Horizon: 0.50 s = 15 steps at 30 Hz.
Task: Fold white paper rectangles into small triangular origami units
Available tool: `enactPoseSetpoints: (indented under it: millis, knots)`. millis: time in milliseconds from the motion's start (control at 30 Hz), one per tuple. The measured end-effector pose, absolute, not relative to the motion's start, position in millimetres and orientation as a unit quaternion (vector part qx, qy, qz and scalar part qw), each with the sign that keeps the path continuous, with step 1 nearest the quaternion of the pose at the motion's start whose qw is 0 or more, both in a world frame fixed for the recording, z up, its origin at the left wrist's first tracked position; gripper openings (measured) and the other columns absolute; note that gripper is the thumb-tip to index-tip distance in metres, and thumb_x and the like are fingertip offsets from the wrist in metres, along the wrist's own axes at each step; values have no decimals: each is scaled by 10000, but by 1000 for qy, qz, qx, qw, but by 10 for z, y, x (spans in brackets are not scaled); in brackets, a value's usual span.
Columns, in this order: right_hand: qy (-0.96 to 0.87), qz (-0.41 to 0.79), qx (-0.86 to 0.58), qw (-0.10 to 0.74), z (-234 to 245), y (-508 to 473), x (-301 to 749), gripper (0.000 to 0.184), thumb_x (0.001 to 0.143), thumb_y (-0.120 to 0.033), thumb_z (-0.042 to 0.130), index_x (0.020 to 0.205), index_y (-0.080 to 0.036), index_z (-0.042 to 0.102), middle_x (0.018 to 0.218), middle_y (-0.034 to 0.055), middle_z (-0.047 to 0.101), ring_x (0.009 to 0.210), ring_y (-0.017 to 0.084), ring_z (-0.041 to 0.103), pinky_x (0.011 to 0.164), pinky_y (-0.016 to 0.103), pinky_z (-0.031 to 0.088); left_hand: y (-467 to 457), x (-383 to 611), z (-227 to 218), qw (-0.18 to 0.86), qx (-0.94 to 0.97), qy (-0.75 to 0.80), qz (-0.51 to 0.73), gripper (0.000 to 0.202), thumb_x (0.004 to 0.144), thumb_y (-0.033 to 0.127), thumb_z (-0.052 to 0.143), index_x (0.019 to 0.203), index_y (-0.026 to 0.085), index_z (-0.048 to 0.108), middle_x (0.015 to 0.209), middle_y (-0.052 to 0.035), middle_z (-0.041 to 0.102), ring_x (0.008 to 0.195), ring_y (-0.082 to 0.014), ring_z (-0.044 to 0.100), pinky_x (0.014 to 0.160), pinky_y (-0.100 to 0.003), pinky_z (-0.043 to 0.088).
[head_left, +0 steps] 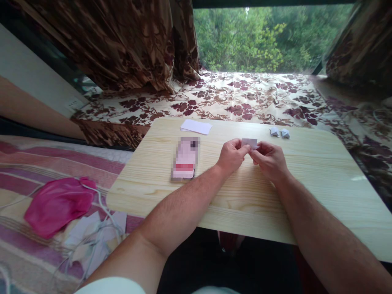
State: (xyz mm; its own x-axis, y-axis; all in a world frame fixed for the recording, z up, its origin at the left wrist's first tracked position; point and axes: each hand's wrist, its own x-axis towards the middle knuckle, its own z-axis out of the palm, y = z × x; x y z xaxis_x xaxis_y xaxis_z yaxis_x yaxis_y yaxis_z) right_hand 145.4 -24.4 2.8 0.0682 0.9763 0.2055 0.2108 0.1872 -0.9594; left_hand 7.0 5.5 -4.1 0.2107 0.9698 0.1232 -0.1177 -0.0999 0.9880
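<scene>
My left hand (232, 155) and my right hand (269, 160) meet over the middle of a light wooden table (321, 183). Together they pinch a small folded white paper strip (249, 143), the left thumb and fingers on its left end, the right fingers on its lower right. Both hands are closed on it, just above the tabletop. A thin stack of white paper sheets (196, 126) lies at the table's far edge. Two small folded paper figures (279, 132) sit at the far right.
A phone-sized pink object, blurred out (185, 159), lies left of my hands. On the striped bedding at left are a pink pouch (58, 204) and white cables (101, 232). Floral cloth (245, 98), brown curtains and a window stand behind the table.
</scene>
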Motion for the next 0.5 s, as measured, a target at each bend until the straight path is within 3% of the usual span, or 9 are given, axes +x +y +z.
enactPoseSetpoints:
  millis: [233, 500]
  knots:
    - [-556, 394, -512, 523, 67, -247, 1453, 251, 789, -352, 721, 675, -171, 589, 510, -37, 512, 456, 82, 411, 439, 243, 271, 62, 70, -49, 539, 551, 378, 513, 247, 793, 364, 677, 689, 162, 579, 581, 36, 520, 515, -80, 481, 497, -213, 406]
    - [-546, 399, -535, 506, 108, -249, 1457, 236, 729, -346, 754, 681, -177, 597, 524, -28, 563, 464, 98, 469, 457, 242, 337, 57, 57, -47, 520, 565, 391, 507, 219, 807, 335, 644, 688, 164, 577, 587, 32, 517, 535, -90, 471, 508, -224, 400]
